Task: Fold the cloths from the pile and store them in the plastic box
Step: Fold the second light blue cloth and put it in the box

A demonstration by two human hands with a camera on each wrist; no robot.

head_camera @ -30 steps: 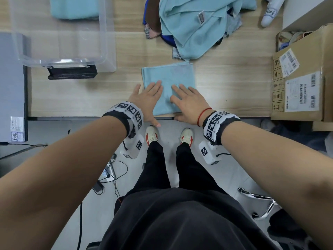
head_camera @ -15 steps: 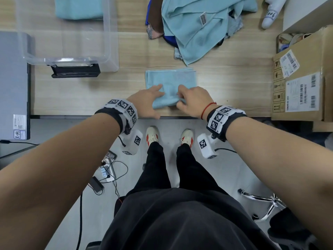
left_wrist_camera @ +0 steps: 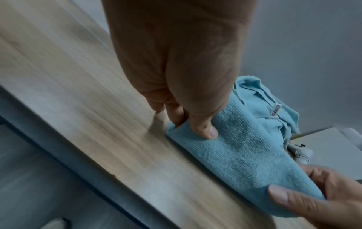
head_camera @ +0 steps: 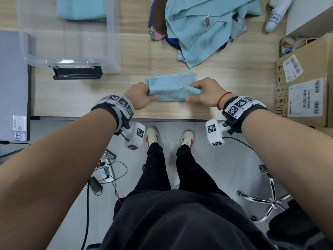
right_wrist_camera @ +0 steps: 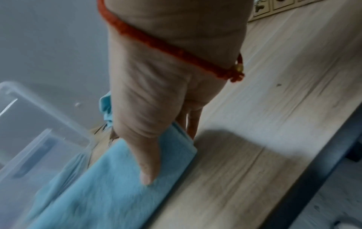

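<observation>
A light blue cloth lies partly folded on the wooden table near its front edge. My left hand pinches the cloth's near left corner, thumb on top. My right hand pinches the near right corner. The near edge is lifted and rolled back over the rest. The pile of cloths lies behind, a light blue one on top. The clear plastic box stands at the back left with a folded blue cloth inside.
A cardboard box sits at the table's right end. A grey device lies at the left edge, and a black bar rests in front of the plastic box. A white object lies beside the pile. A chair base stands on the floor.
Both hands lay flat on the cloth a second ago. They then slid to its near corners, took hold of them, and lifted the near edge away from me over the cloth.
</observation>
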